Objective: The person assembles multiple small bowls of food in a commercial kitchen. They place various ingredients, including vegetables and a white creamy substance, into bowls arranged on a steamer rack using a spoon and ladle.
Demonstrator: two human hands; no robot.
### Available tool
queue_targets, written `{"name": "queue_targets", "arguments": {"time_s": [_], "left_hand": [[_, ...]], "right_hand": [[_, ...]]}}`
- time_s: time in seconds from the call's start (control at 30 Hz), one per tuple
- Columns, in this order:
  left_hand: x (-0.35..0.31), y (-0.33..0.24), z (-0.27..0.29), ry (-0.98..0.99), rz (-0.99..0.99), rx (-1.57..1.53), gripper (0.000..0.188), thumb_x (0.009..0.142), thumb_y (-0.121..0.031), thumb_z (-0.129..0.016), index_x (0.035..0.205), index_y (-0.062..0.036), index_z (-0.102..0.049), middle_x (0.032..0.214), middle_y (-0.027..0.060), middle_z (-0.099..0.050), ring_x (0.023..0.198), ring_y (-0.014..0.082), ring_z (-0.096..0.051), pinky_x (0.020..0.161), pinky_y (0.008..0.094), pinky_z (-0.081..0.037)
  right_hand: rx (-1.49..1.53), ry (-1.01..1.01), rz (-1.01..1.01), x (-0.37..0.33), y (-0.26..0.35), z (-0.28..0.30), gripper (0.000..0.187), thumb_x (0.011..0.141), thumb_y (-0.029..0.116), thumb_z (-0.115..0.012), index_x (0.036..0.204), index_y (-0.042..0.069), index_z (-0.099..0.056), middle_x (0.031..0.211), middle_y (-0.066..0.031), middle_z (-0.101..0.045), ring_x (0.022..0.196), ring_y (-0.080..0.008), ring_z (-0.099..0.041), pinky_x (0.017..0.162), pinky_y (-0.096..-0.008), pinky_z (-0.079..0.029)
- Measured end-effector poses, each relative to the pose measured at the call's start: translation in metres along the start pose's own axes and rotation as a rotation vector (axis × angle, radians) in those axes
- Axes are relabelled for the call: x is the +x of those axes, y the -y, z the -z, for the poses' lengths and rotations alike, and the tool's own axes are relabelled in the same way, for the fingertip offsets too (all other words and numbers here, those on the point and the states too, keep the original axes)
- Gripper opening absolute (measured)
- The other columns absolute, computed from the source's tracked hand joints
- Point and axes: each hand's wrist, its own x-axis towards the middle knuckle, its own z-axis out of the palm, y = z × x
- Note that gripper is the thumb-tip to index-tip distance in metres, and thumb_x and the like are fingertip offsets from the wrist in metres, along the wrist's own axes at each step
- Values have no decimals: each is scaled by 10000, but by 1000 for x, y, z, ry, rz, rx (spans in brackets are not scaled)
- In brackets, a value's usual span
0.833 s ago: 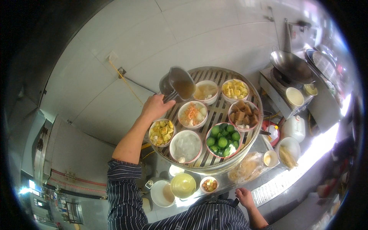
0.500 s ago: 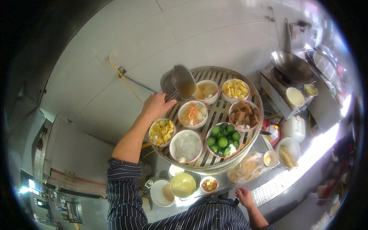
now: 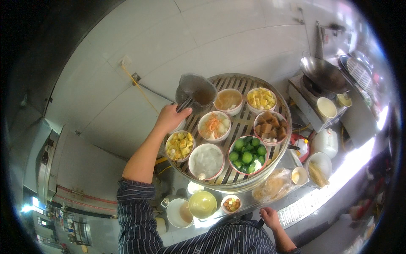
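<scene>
My left hand point(image 3: 173, 117) is closed round the handle of a grey see-through jug point(image 3: 196, 91) with some brownish liquid in it. The jug hangs over the far left rim of a round slatted steamer rack point(image 3: 249, 122), beside a bowl of cloudy broth point(image 3: 228, 101). Nearer on the rack stand a bowl with orange shreds and white pieces point(image 3: 214, 126) and a bowl of pale translucent pieces point(image 3: 206, 161). My right hand point(image 3: 270, 217) is low near my body, fingers curled by a dark strip; what they hold, if anything, is unclear.
Bowls of yellow chunks point(image 3: 261, 100), brown cubes point(image 3: 270, 128) and green cucumber-like pieces point(image 3: 247, 155) share the rack. Below it are a yellowish bowl point(image 3: 202, 205), a small bowl of diced food point(image 3: 231, 204) and a plastic bag point(image 3: 272, 186). A wok point(image 3: 323, 75) sits at right.
The jug has tipped back from its pouring tilt and shifted slightly away from the broth bowl. Liquid in that bowl looks higher. My right hand has stayed in place.
</scene>
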Motion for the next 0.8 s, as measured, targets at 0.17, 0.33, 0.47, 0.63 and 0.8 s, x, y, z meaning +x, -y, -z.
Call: {"name": "queue_targets", "arguments": {"time_s": [0.17,0.33,0.47,0.63,0.8], "left_hand": [[-29,1,12,10,6,91,460,862,-460,-694,948,-8,-684,782,178,-682,756,339,-665,716,421,-510],[-68,-8,26,32,7,305,418,866,-441,-692,907,-25,-674,783,186,-679,777,375,-663,706,447,-522],[-90,-13,31,55,-30,436,400,869,-433,-689,943,-41,-679,834,199,-686,790,410,-659,708,475,-530],[-102,-10,29,-1,-153,454,370,869,-415,-688,920,-48,-664,767,179,-680,740,400,-661,680,490,-535],[-104,-5,29,17,-133,450,428,873,-441,-682,897,-15,-648,770,214,-673,743,428,-651,677,503,-529]], "right_hand": [[-86,22,50,8,9,-5,295,971,264,-582,1023,-7,-685,818,-165,-707,748,-251,-692,704,-373,-530],[-233,94,99,24,29,-8,296,965,272,-583,1012,-2,-683,842,-200,-700,784,-308,-697,726,-397,-530],[-171,117,174,30,42,-16,282,979,250,-568,956,-12,-671,724,-83,-669,671,-158,-631,633,-311,-504],[-239,142,189,27,40,-22,307,986,273,-569,947,-15,-668,724,-67,-658,671,-149,-615,631,-318,-497],[-273,133,170,16,31,-23,314,987,285,-573,932,-9,-668,737,-82,-668,672,-151,-623,636,-312,-498]]}}
